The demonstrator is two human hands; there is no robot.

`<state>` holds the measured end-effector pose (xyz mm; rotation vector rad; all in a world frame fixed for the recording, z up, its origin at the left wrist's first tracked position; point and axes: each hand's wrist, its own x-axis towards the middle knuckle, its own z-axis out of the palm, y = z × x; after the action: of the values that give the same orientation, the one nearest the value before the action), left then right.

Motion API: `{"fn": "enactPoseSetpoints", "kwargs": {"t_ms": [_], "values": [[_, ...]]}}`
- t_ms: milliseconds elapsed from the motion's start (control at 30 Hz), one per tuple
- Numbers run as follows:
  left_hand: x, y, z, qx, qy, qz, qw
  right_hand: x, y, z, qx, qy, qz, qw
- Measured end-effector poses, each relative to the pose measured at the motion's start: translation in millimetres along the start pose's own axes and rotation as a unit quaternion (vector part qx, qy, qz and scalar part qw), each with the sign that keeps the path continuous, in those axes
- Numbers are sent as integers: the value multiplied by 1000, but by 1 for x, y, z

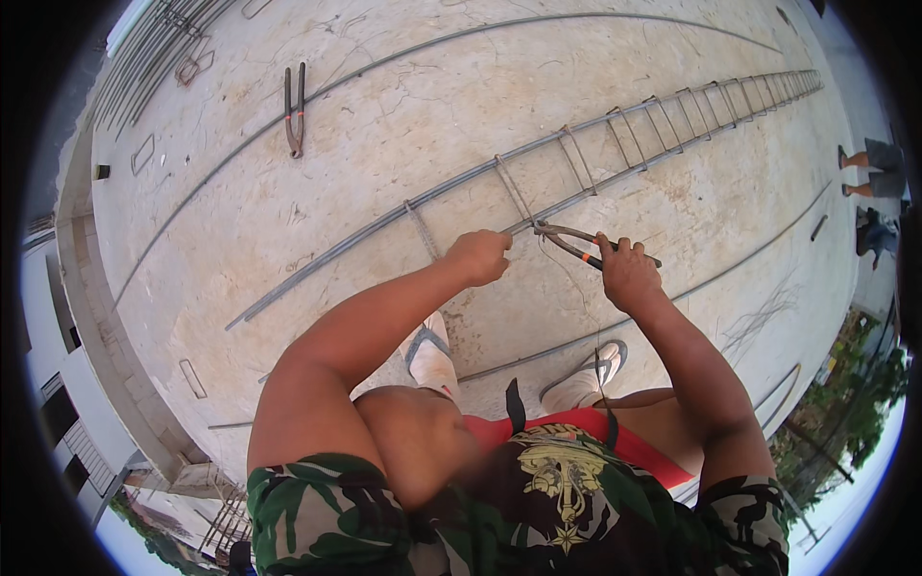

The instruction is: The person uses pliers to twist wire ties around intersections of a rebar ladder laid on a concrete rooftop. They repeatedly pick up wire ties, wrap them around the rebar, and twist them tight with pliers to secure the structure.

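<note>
A long rebar cage (384, 223) of parallel steel bars and square stirrups lies on the concrete. My left hand (480, 257) is closed round its near-side bar, just left of a stirrup (516, 190). My right hand (630, 274) grips the handles of steel pincers (573, 252) with an orange band. The jaws of these pincers meet the corner where that stirrup crosses the near bar. Thin wire trails down from this joint. Whether the jaws have bitten onto the wire is too small to tell.
A second pair of pincers (296, 115) lies beyond the cage, by a long curved rebar (216, 165). Bundled bars (158, 60) sit at the far left. Loose stirrups (193, 378) and thin wires (764, 317) are scattered about. At the far right stands another person (876, 168).
</note>
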<state>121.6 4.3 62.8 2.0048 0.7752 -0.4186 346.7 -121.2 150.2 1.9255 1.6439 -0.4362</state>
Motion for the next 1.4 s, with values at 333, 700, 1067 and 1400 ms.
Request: {"fn": "enactPoseSetpoints", "kwargs": {"t_ms": [333,700,1067,1400], "values": [[12,26,3,144,99,108,979,18,22,-6,297,-225,-55,926],[63,80,41,182,109,300,930,15,39,27,594,-393,30,701],[80,82,39,131,97,266,950,3,19,23,199,-89,11,976],[72,84,51,142,67,289,944,9,36,32,660,-393,95,633]]}}
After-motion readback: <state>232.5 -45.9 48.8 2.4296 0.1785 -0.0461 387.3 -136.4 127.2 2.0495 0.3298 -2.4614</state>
